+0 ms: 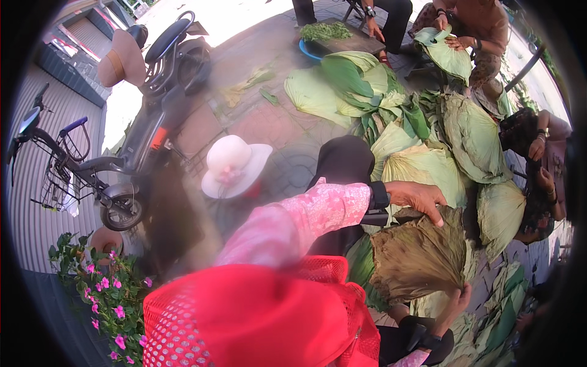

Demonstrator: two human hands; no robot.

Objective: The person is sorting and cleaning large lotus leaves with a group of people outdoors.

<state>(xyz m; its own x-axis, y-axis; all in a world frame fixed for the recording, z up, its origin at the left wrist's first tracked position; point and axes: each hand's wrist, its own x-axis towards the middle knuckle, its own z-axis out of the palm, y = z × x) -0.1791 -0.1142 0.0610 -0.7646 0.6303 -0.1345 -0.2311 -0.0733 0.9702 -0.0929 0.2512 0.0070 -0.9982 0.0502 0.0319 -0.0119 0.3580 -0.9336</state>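
Observation:
My left hand (416, 197), in a pink patterned sleeve with a black wrist strap, grips the upper edge of a brown, dried large leaf (417, 257). At the leaf's lower right corner, my right hand (458, 300) pinches it between thumb and fingers. The leaf is spread between both hands, creased and ragged along its edges. Close beyond it lie pale green folded leaves (424, 169) and a larger folded green-brown leaf (477, 137). A darker green leaf (362, 261) shows beside my left forearm. Part of my right forearm is hidden by the leaf and my leg.
Other people sit around the leaf pile; one person's hands (451, 41) hold a leaf. Chopped greens (325, 31) lie on a board (353, 46) over a blue basin (308, 51). A pale hat (234, 165), a scooter (133, 142) and pink flowers (119, 312) are leftward. Red mesh fabric (266, 316) fills the lower foreground.

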